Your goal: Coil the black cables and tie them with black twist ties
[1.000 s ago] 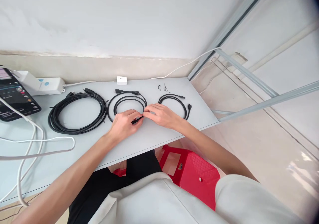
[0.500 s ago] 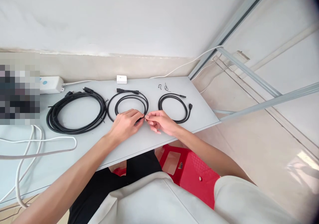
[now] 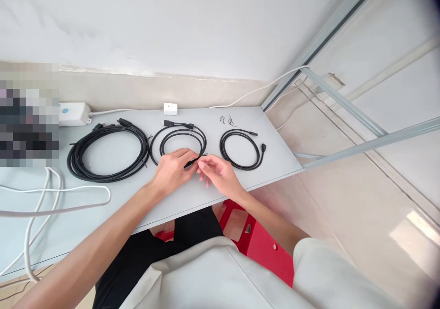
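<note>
The middle black cable (image 3: 204,137) lies coiled on the table, its plugs at the far side. My left hand (image 3: 174,168) is closed on the near right part of this coil. Against it, my right hand (image 3: 220,173) pinches at a thin black twist tie (image 3: 205,154) on the coil; one end sticks up beside the fingers, which hide the rest. A thicker coiled black cable (image 3: 141,137) with ties round it lies on the left. To the right sits a smaller coiled black cable (image 3: 222,147), its two ends loose.
Loose black twist ties (image 3: 231,120) lie at the back of the grey table (image 3: 275,157). A white adapter (image 3: 170,109) and a white power strip (image 3: 74,114) stand along the wall. White cords (image 3: 57,212) loop at the left. A red stool (image 3: 268,249) is below the table edge.
My right hand has turned and shifted slightly left, closer against my left hand. A tie end now shows above its fingers. The view has shifted slightly; the coils stay in place.
</note>
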`<state>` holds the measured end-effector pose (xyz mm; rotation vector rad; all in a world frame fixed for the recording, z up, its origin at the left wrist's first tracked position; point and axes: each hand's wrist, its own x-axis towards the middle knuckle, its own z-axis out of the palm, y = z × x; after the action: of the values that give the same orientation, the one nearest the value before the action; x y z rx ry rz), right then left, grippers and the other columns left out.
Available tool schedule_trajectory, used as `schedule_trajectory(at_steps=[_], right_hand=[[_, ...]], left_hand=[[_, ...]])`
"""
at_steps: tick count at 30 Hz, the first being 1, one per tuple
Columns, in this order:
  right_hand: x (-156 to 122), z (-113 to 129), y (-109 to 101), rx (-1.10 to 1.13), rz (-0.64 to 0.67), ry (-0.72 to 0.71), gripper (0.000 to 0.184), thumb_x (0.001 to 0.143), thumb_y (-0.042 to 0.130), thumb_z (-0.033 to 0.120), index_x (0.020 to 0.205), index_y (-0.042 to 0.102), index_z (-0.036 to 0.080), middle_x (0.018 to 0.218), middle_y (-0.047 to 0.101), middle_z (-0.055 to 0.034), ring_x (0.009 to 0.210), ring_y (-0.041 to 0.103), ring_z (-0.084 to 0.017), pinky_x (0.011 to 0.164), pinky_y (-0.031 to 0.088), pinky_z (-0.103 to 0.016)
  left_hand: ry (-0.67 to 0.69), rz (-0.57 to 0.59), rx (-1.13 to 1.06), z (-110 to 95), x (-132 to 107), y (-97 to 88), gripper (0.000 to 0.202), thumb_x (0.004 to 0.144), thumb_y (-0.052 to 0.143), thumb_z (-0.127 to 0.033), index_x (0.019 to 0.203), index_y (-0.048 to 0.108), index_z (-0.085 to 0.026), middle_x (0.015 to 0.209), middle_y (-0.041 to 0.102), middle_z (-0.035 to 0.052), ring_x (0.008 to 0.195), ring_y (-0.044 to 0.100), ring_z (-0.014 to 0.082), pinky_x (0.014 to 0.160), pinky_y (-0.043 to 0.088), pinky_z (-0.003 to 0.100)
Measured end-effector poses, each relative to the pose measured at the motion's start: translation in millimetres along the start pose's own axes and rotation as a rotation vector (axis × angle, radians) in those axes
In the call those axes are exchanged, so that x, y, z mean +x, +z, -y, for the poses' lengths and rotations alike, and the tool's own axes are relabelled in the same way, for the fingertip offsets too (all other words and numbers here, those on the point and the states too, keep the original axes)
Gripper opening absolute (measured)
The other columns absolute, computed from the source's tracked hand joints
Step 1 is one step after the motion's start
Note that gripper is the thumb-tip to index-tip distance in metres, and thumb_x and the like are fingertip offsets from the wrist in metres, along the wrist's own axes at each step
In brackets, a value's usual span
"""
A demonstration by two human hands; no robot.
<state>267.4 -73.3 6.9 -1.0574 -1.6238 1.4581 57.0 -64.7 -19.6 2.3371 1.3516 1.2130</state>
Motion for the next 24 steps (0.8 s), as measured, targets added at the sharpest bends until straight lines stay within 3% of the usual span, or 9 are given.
schedule_trajectory(at_steps=[2, 4, 7, 11, 17, 24], right_hand=[[2.9, -4.7, -12.4, -0.444, -0.024, -0.278, 0.026, 0.115, 0.058, 0.039, 0.128, 0.076, 0.025, 0.114, 0.075, -0.0105, 0.098, 0.073, -0.022, 0.077, 0.060, -0.033], [8.9, -9.7, -26.7, -0.816, -0.027, -0.518, 0.033, 0.116, 0.048, 0.024, 0.135, 0.076, 0.024, 0.119, 0.076, -0.0131, 0.102, 0.073, -0.022, 0.078, 0.058, -0.034], [19.6, -14.9, -44.5, -1.145, -0.006, -0.756, 0.041, 0.114, 0.044, 0.011, 0.134, 0.077, 0.024, 0.122, 0.078, -0.0136, 0.102, 0.073, -0.022, 0.076, 0.057, -0.034], [33.4, -16.6, -56.2, -1.214, -0.007, -1.010, 0.026, 0.113, 0.058, 0.013, 0.127, 0.077, 0.023, 0.123, 0.080, -0.0113, 0.109, 0.075, -0.024, 0.088, 0.062, -0.038], [53.4, -11.9, -63.1, -1.224, -0.001, -1.333, 0.019, 0.105, 0.070, 0.008, 0.113, 0.076, 0.024, 0.119, 0.080, -0.0062, 0.109, 0.074, -0.022, 0.084, 0.062, -0.037], [58.1, -2.8, -69.7, -1.388, 0.080, -1.275, 0.024, 0.109, 0.059, 0.007, 0.111, 0.074, 0.026, 0.110, 0.077, -0.0052, 0.099, 0.069, -0.022, 0.081, 0.057, -0.039]], left_hand=[[-0.017, -0.021, -0.020, -1.0, 0.1, -0.1, 0.012, 0.101, 0.067, -0.017, 0.104, 0.077, -0.021, 0.100, 0.083, 0.0038, 0.080, 0.075, 0.0165, 0.070, 0.055, 0.029], [-0.038, -0.047, -0.041, -2.1, 0.4, 0.0, 0.012, 0.100, 0.067, -0.017, 0.104, 0.077, -0.021, 0.101, 0.083, 0.0036, 0.081, 0.075, 0.0163, 0.065, 0.052, 0.027], [-0.078, -0.047, -0.088, -3.6, 1.1, -0.2, 0.012, 0.099, 0.067, -0.019, 0.103, 0.078, -0.021, 0.096, 0.081, 0.0030, 0.080, 0.073, 0.0159, 0.058, 0.047, 0.026], [-0.107, -0.037, -0.136, -4.9, 2.5, -2.6, 0.011, 0.099, 0.069, -0.022, 0.101, 0.079, -0.021, 0.091, 0.080, 0.0024, 0.075, 0.068, 0.0150, 0.059, 0.047, 0.026], [-0.134, 0.020, -0.154, -4.5, 3.3, -7.4, 0.014, 0.099, 0.069, -0.029, 0.100, 0.081, -0.021, 0.088, 0.079, 0.0030, 0.075, 0.070, 0.0156, 0.063, 0.050, 0.027], [-0.117, 0.020, -0.114, -2.1, 1.5, -4.2, 0.015, 0.100, 0.068, -0.028, 0.102, 0.081, -0.021, 0.093, 0.082, 0.0037, 0.076, 0.071, 0.0165, 0.065, 0.052, 0.028]])
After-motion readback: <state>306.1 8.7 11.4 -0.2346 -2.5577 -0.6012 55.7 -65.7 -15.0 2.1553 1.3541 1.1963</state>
